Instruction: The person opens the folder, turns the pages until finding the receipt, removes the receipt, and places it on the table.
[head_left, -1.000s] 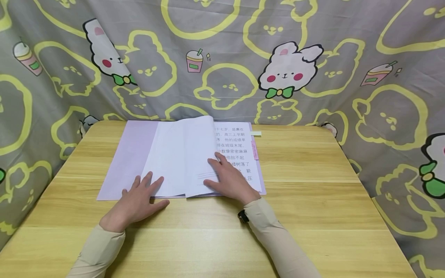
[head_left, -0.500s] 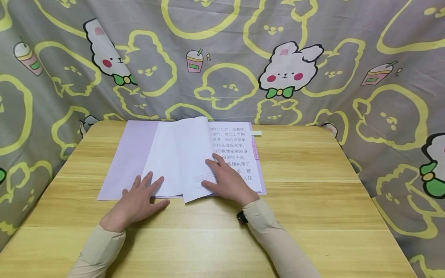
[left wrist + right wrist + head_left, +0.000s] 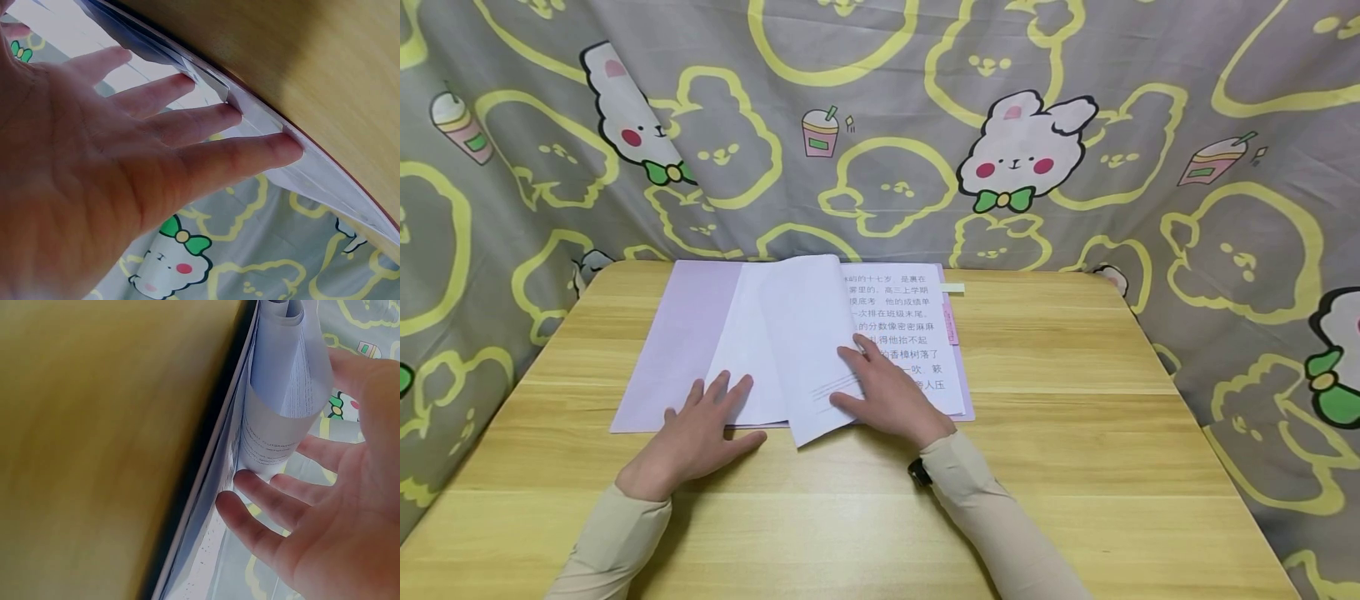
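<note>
Curled page lies against the right fingers.

The lilac folder lies open, pages curled.

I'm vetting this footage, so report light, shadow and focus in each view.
Head: fairly even light, large print on the pages crisp, soft shadows by the sleeves; left wrist: the left hand dim against washed-out pages; right wrist: table blurred, a dark shadow beside the pages, their small print too soft to read.
</note>
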Tool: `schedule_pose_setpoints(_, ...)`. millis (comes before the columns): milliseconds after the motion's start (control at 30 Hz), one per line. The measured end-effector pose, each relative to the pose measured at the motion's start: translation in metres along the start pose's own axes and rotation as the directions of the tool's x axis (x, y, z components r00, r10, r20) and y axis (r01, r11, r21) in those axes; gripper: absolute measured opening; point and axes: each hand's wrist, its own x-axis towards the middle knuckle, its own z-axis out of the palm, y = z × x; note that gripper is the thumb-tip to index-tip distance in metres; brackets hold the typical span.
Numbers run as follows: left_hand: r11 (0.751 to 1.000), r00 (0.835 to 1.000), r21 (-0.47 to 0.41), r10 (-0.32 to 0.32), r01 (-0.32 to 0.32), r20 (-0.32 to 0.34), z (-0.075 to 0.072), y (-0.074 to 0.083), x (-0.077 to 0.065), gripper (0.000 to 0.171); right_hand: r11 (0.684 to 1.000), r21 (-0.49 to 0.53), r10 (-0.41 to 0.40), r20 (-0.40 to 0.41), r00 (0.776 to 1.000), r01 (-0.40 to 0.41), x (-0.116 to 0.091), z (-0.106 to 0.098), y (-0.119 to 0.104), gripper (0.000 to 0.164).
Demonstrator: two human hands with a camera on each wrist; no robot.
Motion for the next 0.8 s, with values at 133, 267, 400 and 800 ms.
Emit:
schedule_pose_setpoints(133,1.0,1.0,-0.007,-0.006,0.006,-0.002,0.0003,0.0,0.0006,0.096,1.0,-0.003,-0.001,0.006,1.0,0.001,-0.0003,-0.0002,-0.0018,0.074)
schedule_pose_setpoints(267,1.0,1.0,-0.022,-0.004,0.004,0.008,-0.0002,-0.0004,0.0005,0.106,1.0,-0.001,-0.002,0.011,1.0,0.002,-0.0007,0.0005,-0.0031,0.074)
schedule_pose_setpoints(400,0.999,1.0,-0.034,0.002,-0.002,0.02,-0.0013,-0.0011,0.0001,0.115,1.0,0.009,-0.001,0.019,1.0,0.001,-0.0011,0.0017,-0.0048,0.074)
schedule_pose_setpoints(800,0.998,1.0,-0.056,0.014,-0.014,0.001,-0.002,-0.0021,0.0004,0.122,1.0,-0.013,-0.026,0.033,0.999,0.027,-0.0017,0.0048,-0.0103,0.072)
